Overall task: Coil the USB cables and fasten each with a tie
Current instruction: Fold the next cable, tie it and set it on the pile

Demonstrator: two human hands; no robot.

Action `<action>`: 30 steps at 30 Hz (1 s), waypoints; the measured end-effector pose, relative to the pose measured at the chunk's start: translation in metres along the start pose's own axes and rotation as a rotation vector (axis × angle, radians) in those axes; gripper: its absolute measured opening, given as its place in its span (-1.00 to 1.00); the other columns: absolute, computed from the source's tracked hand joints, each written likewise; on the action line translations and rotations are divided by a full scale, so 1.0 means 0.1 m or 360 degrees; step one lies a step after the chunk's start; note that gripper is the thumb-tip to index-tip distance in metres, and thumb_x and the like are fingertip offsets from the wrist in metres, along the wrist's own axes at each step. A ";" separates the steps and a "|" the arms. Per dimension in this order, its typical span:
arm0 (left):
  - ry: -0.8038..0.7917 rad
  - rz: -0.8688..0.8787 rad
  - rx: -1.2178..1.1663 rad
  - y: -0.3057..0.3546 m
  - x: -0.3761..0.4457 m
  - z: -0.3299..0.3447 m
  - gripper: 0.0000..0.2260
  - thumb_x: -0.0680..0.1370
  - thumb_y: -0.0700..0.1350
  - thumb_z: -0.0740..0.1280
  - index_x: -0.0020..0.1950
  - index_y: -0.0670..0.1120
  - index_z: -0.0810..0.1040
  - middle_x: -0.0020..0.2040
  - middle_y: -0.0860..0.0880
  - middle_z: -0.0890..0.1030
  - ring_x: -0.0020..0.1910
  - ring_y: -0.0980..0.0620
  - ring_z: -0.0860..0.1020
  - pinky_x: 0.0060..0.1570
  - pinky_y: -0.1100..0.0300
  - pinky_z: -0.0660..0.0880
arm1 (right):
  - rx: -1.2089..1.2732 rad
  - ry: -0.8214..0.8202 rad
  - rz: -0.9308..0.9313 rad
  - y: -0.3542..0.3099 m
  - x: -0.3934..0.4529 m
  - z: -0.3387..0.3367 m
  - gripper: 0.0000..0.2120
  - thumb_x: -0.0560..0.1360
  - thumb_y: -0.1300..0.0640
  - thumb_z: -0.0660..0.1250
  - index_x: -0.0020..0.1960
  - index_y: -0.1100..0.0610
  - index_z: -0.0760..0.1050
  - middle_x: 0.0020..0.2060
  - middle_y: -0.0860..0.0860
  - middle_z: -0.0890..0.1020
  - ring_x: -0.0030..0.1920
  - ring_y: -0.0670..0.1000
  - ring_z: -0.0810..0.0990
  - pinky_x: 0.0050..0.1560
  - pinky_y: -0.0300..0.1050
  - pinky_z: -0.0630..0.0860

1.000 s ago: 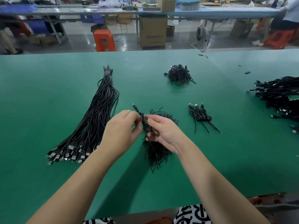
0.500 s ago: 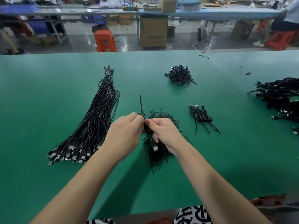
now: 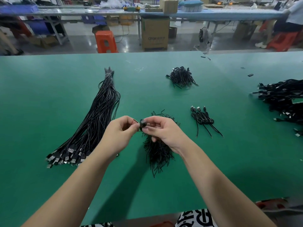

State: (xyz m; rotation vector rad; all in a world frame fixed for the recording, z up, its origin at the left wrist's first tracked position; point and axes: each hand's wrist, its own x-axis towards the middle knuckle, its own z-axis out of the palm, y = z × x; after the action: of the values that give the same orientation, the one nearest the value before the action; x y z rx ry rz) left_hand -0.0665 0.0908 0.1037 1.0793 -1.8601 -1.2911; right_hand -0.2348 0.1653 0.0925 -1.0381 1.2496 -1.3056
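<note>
Above the green table (image 3: 49, 95) my two hands meet over a heap of black wire ties (image 3: 158, 153). My right hand (image 3: 162, 131) grips a small coiled black USB cable (image 3: 143, 123) between thumb and fingers. My left hand (image 3: 118, 133) pinches the tie end at that coil, fingertips touching the bundle. A long bundle of straight black USB cables (image 3: 96, 122) lies to the left, plugs toward me. A few tied coiled cables (image 3: 203, 118) lie to the right.
A second small heap of black ties (image 3: 182, 77) sits farther back. A large pile of black cables (image 3: 285, 99) lies at the right edge. Beyond the table stand an orange stool (image 3: 105, 41) and a cardboard box (image 3: 155, 33).
The tie end that stuck straight up half a second ago is now down at the coil. Both hands have drawn closer together and risen slightly, the coil held between them.
</note>
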 end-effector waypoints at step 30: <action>0.0204 0.1094 0.1238 -0.03 -0.06 0.08 -0.88 0.49 -0.41 0.37 -0.08 -0.22 0.56 -0.16 -0.12 0.55 -0.31 -0.18 0.47 -0.27 -0.03 0.47 | -0.0106 0.0104 0.0129 0.05 0.10 0.08 -0.74 0.62 0.01 0.32 -0.18 -0.04 0.70 -0.39 -0.04 0.65 -0.52 -0.09 0.35 -0.51 -0.26 0.30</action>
State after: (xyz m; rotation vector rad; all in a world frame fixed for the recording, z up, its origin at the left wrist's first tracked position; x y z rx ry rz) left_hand -0.0696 0.0991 0.0980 0.7054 -2.3832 -0.0914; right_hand -0.2280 0.1548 0.0876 -0.9879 1.3785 -1.2520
